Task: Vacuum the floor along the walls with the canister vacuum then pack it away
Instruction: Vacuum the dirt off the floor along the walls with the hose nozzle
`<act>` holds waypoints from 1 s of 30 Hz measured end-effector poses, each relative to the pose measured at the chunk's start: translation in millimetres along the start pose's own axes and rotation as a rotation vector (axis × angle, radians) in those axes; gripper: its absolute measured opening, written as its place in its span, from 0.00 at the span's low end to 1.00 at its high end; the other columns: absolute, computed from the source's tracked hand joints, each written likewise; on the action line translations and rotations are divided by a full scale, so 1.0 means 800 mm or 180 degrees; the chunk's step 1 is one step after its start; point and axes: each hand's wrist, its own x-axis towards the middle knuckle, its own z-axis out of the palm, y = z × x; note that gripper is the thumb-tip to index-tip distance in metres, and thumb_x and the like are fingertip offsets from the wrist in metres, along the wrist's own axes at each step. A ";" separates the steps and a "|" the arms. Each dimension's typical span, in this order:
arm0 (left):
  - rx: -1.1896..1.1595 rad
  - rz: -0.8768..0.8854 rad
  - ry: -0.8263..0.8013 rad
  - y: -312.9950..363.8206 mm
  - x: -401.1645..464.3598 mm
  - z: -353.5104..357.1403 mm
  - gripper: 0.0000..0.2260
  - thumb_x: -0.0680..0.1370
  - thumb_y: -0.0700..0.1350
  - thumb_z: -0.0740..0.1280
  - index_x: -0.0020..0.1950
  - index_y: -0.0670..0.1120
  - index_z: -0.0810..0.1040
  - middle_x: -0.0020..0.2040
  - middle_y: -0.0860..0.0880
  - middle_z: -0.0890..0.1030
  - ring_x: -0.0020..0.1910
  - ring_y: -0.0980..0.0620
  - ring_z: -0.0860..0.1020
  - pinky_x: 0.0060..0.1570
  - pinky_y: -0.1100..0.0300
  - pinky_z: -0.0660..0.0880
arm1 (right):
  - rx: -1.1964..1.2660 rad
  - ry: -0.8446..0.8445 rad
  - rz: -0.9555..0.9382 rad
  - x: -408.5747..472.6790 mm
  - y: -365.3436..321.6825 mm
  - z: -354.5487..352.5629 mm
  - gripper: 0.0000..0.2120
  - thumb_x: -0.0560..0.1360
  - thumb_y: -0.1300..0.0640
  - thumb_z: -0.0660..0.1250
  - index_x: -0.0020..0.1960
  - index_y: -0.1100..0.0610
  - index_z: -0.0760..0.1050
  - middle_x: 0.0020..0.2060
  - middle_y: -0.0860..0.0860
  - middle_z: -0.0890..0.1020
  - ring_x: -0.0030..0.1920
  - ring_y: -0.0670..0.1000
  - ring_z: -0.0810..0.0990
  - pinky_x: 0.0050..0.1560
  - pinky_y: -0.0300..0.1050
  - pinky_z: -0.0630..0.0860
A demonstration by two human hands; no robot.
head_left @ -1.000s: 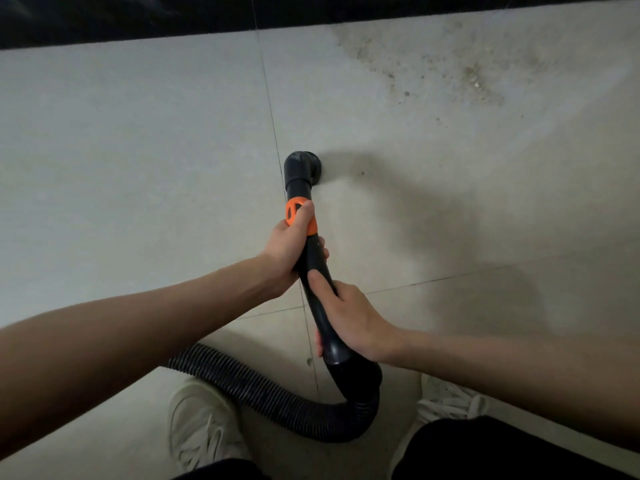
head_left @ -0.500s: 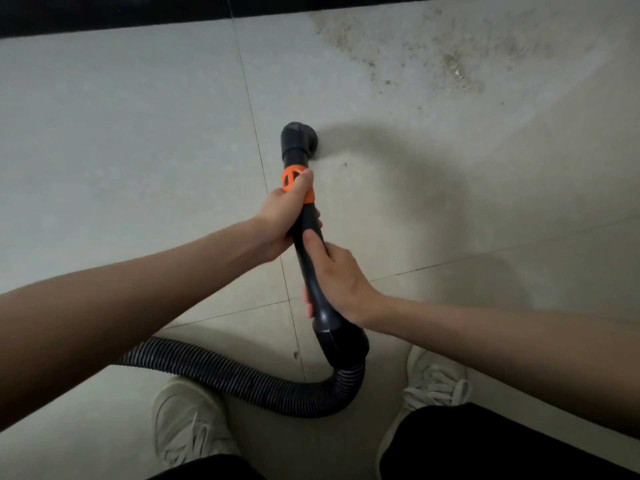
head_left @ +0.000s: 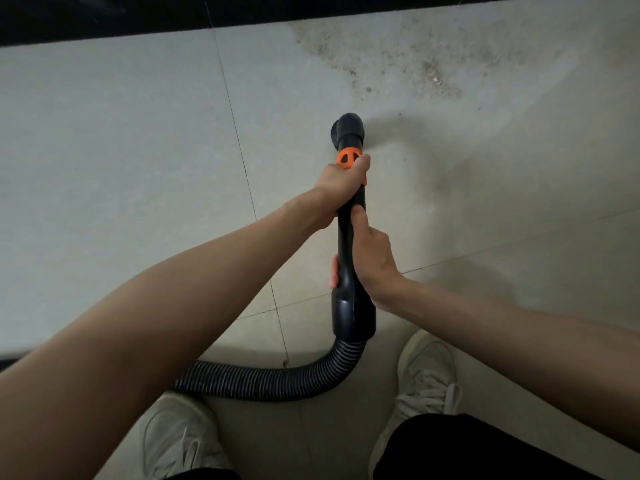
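1. Left hand (head_left: 341, 188) wraps tight around the black vacuum wand (head_left: 349, 237), thumb up against the orange collar (head_left: 349, 158).
2. Right hand (head_left: 372, 261) grips the same wand just behind the left, thumb lying along the top, fingertips curling round the far side.
3. Beyond the left hand, the round nozzle (head_left: 348, 128) sits down on the pale tiled floor (head_left: 121, 150).
4. Ahead and to the right of the nozzle, a patch of gritty dirt (head_left: 408, 67) runs up to the dark wall base (head_left: 138, 15).
5. Behind the right hand, the ribbed hose (head_left: 277, 382) curves off left, passing under the left forearm, between two pale sneakers (head_left: 427, 379).
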 end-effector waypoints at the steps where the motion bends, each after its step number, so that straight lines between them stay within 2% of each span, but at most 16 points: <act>1: 0.0027 0.0007 0.0013 0.001 -0.001 0.003 0.14 0.78 0.52 0.62 0.40 0.44 0.70 0.38 0.46 0.73 0.38 0.48 0.73 0.47 0.55 0.74 | 0.0049 -0.0026 0.0046 -0.001 -0.001 -0.002 0.24 0.82 0.43 0.49 0.46 0.63 0.71 0.19 0.56 0.74 0.17 0.53 0.73 0.19 0.38 0.70; 4: 0.0052 -0.0093 0.0013 -0.009 -0.009 0.011 0.14 0.79 0.52 0.61 0.39 0.44 0.70 0.37 0.47 0.73 0.36 0.50 0.73 0.45 0.56 0.73 | 0.0095 -0.0149 0.0238 -0.013 0.006 -0.007 0.26 0.82 0.43 0.48 0.49 0.65 0.71 0.20 0.58 0.74 0.17 0.54 0.72 0.20 0.38 0.70; 10: -0.0041 -0.0156 0.0152 -0.045 -0.039 0.006 0.14 0.78 0.52 0.61 0.39 0.44 0.70 0.34 0.47 0.73 0.34 0.50 0.72 0.42 0.57 0.73 | -0.0026 -0.0358 0.0381 -0.042 0.032 -0.005 0.25 0.80 0.44 0.49 0.45 0.65 0.70 0.19 0.58 0.74 0.17 0.55 0.73 0.20 0.37 0.70; 16: -0.0194 -0.0171 0.0381 -0.059 -0.058 -0.008 0.13 0.78 0.52 0.62 0.39 0.44 0.70 0.35 0.46 0.72 0.36 0.48 0.72 0.41 0.55 0.72 | -0.0246 -0.0613 0.0320 -0.051 0.043 0.003 0.27 0.81 0.43 0.48 0.45 0.67 0.70 0.20 0.58 0.73 0.18 0.55 0.73 0.23 0.40 0.71; 21: -0.0305 -0.0253 0.0540 -0.077 -0.075 -0.030 0.14 0.78 0.53 0.61 0.39 0.44 0.69 0.38 0.44 0.72 0.39 0.46 0.72 0.42 0.54 0.72 | -0.0211 -0.1004 0.0349 -0.063 0.053 0.014 0.28 0.82 0.44 0.48 0.36 0.66 0.69 0.18 0.56 0.74 0.18 0.54 0.74 0.25 0.43 0.73; 24: -0.0356 -0.0365 0.0642 -0.092 -0.087 -0.047 0.14 0.77 0.54 0.61 0.41 0.44 0.69 0.39 0.44 0.72 0.40 0.46 0.73 0.47 0.51 0.76 | -0.0261 -0.1225 0.0425 -0.073 0.060 0.023 0.28 0.82 0.45 0.48 0.35 0.65 0.68 0.19 0.57 0.75 0.18 0.54 0.74 0.23 0.40 0.72; 27: -0.0322 -0.0487 0.0681 -0.105 -0.098 -0.061 0.14 0.78 0.55 0.60 0.43 0.44 0.70 0.40 0.44 0.73 0.40 0.45 0.75 0.53 0.48 0.77 | -0.0456 -0.1522 0.0530 -0.076 0.064 0.028 0.30 0.82 0.44 0.48 0.34 0.65 0.70 0.22 0.58 0.77 0.21 0.56 0.76 0.28 0.43 0.75; 30: -0.0343 -0.0480 0.0541 -0.115 -0.106 -0.068 0.14 0.78 0.54 0.60 0.45 0.43 0.70 0.38 0.44 0.73 0.38 0.47 0.74 0.48 0.51 0.76 | -0.0471 -0.1871 0.0764 -0.073 0.070 0.027 0.32 0.82 0.44 0.45 0.37 0.68 0.72 0.24 0.59 0.79 0.25 0.57 0.79 0.35 0.45 0.78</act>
